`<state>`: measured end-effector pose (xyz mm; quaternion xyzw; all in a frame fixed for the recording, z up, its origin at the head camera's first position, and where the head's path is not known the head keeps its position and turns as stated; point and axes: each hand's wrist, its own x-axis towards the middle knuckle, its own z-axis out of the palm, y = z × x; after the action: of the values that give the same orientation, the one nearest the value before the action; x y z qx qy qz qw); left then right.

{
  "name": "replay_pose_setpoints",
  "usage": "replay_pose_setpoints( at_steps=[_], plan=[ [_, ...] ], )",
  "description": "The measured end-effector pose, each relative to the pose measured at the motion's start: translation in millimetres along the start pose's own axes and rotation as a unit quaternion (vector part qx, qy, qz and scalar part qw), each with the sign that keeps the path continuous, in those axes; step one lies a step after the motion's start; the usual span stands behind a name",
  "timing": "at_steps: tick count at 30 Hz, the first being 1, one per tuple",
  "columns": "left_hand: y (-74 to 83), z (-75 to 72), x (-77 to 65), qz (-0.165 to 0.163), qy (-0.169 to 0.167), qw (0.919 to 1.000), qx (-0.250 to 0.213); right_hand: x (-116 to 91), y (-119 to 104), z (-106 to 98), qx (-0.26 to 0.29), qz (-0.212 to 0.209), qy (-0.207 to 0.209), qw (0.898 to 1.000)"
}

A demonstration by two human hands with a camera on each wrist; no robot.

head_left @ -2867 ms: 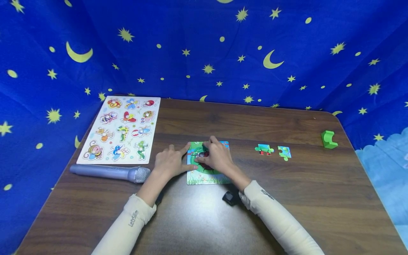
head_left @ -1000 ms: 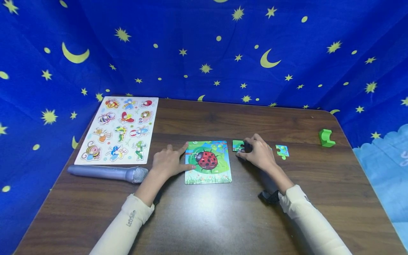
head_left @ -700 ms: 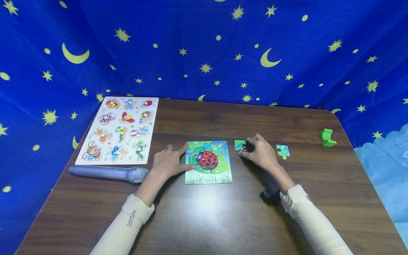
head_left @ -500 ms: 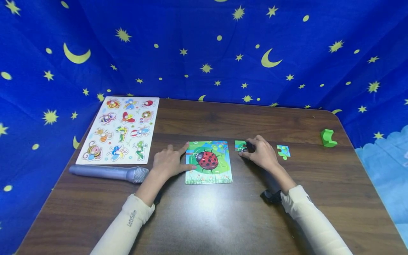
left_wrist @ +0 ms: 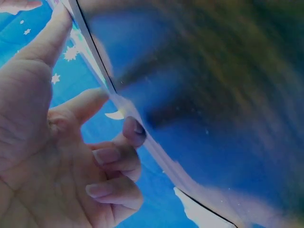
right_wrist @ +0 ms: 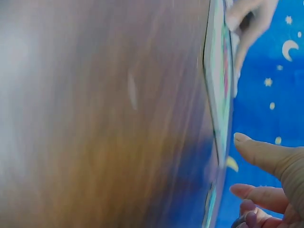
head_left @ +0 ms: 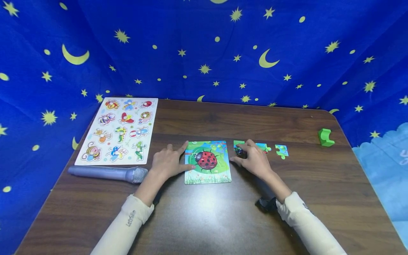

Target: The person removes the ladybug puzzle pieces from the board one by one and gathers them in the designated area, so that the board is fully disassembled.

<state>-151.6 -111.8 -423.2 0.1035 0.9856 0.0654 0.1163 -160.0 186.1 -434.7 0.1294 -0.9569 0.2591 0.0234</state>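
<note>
My left hand (head_left: 168,163) spreads along the left edge of a square ladybug puzzle (head_left: 208,179), with the index fingertip at its upper left corner and the thumb on its border. In the left wrist view the other fingers of the left hand (left_wrist: 57,147) are bent. My right hand (head_left: 255,161) is over a puzzle piece (head_left: 238,143) just right of the puzzle, partly covering it. In the right wrist view the thumb and fingers of that hand (right_wrist: 280,180) are apart, with nothing seen between them. A second puzzle piece (head_left: 262,146) shows behind the hand; a third piece (head_left: 282,150) lies farther right.
A board of knobbed insect pieces (head_left: 133,149) lies at the left, a grey microphone (head_left: 105,173) in front of it. At the right stands a green block (head_left: 326,138). A blue star-patterned cloth (head_left: 178,32) hangs behind the wooden table (head_left: 204,117).
My right hand has gone from the puzzle to its right side, where a piece now lies on formerly bare wood. Lately it has shifted slightly left, uncovering the second piece. The left hand stays put.
</note>
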Motion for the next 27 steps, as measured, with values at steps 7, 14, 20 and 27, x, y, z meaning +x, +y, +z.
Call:
replay_pose_setpoints(
  at_steps=[7,14,20,27],
  plan=[
    [22.9,5.9,-11.5,0.035,0.012,0.9993,0.007,-9,-26,13,-0.003,-0.030,-0.013,0.999],
    [41.7,12.2,-20.0,0.054,0.020,0.9978,0.033,-10,-37,22,-0.032,-0.031,-0.030,0.999],
    [44.1,13.9,-20.3,0.056,0.027,0.9961,0.062,-8,-36,21,-0.039,-0.031,-0.045,0.998],
    [44.2,14.2,-19.4,0.054,0.027,0.9959,0.067,-1,-32,19,-0.038,-0.040,-0.070,0.996]
  ],
)
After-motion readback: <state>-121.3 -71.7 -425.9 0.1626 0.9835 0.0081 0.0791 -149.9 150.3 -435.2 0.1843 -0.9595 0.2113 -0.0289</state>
